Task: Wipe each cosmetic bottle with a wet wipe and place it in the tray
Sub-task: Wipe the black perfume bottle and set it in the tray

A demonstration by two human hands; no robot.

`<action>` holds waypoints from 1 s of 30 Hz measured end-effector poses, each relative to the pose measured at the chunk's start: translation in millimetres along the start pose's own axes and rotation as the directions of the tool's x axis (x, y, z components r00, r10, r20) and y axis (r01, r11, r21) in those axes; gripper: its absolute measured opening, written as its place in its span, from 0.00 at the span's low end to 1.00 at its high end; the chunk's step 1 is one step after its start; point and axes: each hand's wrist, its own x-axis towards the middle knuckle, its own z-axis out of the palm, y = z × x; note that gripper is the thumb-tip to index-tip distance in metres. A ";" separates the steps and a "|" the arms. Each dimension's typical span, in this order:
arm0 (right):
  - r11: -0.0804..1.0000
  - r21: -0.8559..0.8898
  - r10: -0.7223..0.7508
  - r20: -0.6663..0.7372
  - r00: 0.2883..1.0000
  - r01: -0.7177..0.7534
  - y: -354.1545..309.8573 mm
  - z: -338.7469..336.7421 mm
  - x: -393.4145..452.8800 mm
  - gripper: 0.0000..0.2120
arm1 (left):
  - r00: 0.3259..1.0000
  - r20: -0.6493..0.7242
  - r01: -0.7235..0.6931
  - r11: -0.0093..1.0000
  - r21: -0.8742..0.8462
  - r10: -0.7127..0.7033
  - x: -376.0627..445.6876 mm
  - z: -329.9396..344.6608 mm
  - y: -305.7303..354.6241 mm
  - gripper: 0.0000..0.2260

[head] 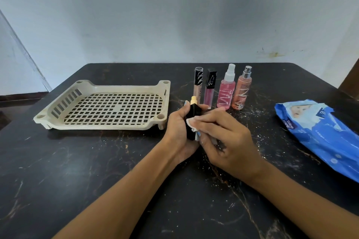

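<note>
A: What's on the left?
B: The beige tray [108, 87] on the dark table [97, 170].
A: And the hands?
B: The left hand [179, 132] grips the black bottle [191, 122], upright just right of the tray. The right hand [227, 141] pinches the wet wipe [191, 123] against it.
A: Further right?
B: Four bottles [225, 91] standing behind, then the blue wipes pack [318, 134].

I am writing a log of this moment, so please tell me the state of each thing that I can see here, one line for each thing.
Black bottle: held upright, being wiped.
Wet wipe: pressed on the black bottle.
Left hand: grips the black bottle.
Right hand: holds the wet wipe.
Tray: holds no bottle.
Two gloss tubes: standing, capped.
Two spray bottles: standing upright.
Wipes pack: lying flat.
</note>
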 end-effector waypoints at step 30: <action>0.983 -0.110 -0.144 0.017 0.989 0.145 -10.7 -4.9 4.8 0.07 | 0.966 -0.085 -0.221 0.948 0.230 0.245 -22.7 18.9 12.6 0.11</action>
